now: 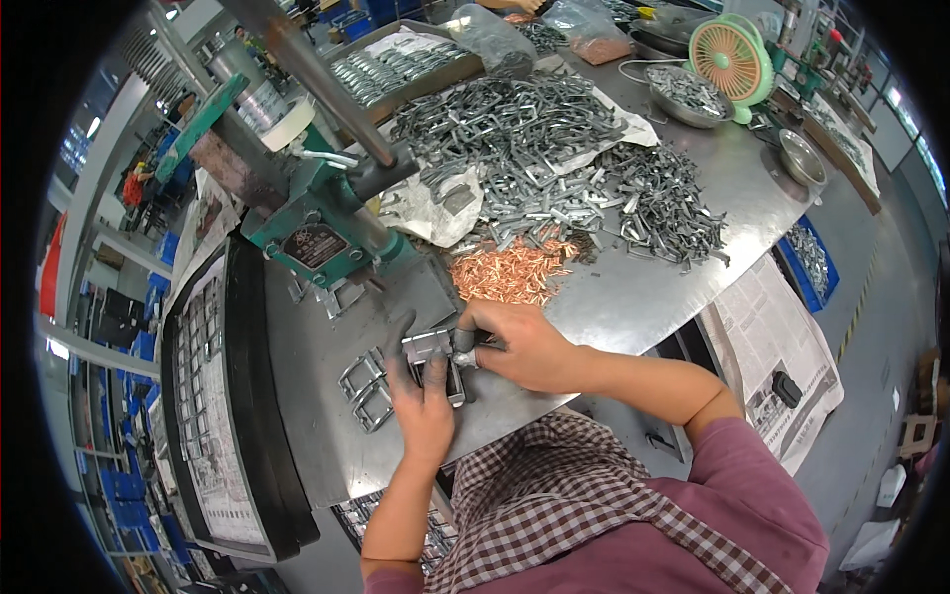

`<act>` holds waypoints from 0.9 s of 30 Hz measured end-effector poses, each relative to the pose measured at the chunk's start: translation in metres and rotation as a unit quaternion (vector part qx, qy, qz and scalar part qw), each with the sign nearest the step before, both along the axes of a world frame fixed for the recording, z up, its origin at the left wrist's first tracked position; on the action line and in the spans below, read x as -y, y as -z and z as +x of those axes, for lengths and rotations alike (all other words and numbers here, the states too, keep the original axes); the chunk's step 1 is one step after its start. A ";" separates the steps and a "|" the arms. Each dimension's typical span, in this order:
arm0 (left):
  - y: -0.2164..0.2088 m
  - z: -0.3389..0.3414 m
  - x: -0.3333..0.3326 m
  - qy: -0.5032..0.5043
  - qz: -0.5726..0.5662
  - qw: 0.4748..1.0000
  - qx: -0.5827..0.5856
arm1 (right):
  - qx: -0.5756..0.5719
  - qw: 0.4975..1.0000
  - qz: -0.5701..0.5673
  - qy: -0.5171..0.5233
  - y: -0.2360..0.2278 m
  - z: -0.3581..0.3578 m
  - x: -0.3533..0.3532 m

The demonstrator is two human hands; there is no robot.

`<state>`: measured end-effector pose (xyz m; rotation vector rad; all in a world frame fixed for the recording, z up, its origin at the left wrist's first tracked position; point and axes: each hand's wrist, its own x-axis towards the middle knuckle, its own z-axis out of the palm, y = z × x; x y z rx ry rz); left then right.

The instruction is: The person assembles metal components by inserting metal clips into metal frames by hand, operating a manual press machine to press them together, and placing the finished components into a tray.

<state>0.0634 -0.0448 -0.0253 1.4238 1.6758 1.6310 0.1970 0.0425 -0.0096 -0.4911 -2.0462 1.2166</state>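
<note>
Just in front of the press, my left hand [424, 408] holds a rectangular metal buckle [427, 346], its darkened fingers around the frame. My right hand [517, 345] is at the buckle's right end with thumb and fingers pinched together. What lies in that pinch is too small and covered to make out. Several silvery buckle frames [367, 388] lie on the metal table left of my left hand. Beyond my right hand is a heap of small copper-coloured pins [508, 272].
A green hand press [315, 223] stands at the table's left. Large heaps of metal parts [505, 124] cover the back. A black-rimmed tray of buckles [252, 396] is at far left. A green fan [732, 61] and steel bowls [802, 158] stand at back right.
</note>
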 end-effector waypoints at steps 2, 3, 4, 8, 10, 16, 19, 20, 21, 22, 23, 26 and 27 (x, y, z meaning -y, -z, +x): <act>-0.004 -0.009 -0.003 0.016 -0.019 0.997 -0.070 | 0.067 0.997 0.048 -0.016 0.000 0.011 -0.012; -0.008 -0.015 -0.003 0.037 -0.063 0.991 -0.109 | 0.131 0.986 0.093 -0.040 0.000 0.016 -0.022; -0.013 -0.023 -0.005 0.055 -0.105 0.982 -0.146 | 0.131 0.986 0.097 -0.043 0.001 0.020 -0.039; -0.039 -0.033 -0.033 0.012 -0.188 0.822 -0.538 | 0.252 0.878 0.382 0.144 0.043 0.032 -0.086; -0.038 -0.039 -0.039 0.023 -0.213 0.812 -0.543 | 0.250 0.881 0.379 0.135 0.045 0.025 -0.087; -0.037 -0.043 -0.035 0.092 -0.160 0.780 -0.598 | 0.174 0.974 0.119 0.083 0.031 0.029 -0.100; -0.033 -0.044 -0.035 0.085 -0.139 0.777 -0.608 | 0.107 0.991 -0.066 0.042 0.035 0.028 -0.100; -0.032 -0.044 -0.035 0.084 -0.137 0.778 -0.607 | 0.101 0.990 -0.090 0.033 0.035 0.027 -0.101; -0.030 -0.045 -0.034 0.072 -0.146 0.807 -0.567 | 0.094 0.989 -0.114 0.023 0.034 0.026 -0.101; -0.028 -0.048 -0.033 0.060 -0.156 0.834 -0.526 | 0.094 0.989 -0.113 0.024 0.031 0.025 -0.099; -0.023 -0.052 -0.032 0.060 -0.155 0.834 -0.527 | 0.103 0.985 -0.141 0.009 0.025 0.023 -0.097; -0.019 -0.059 -0.032 0.015 -0.091 0.878 -0.470 | 0.087 0.975 -0.201 -0.028 0.021 0.019 -0.093; -0.022 -0.060 -0.031 0.008 -0.108 0.887 -0.448 | 0.062 0.969 -0.235 -0.052 0.021 0.018 -0.092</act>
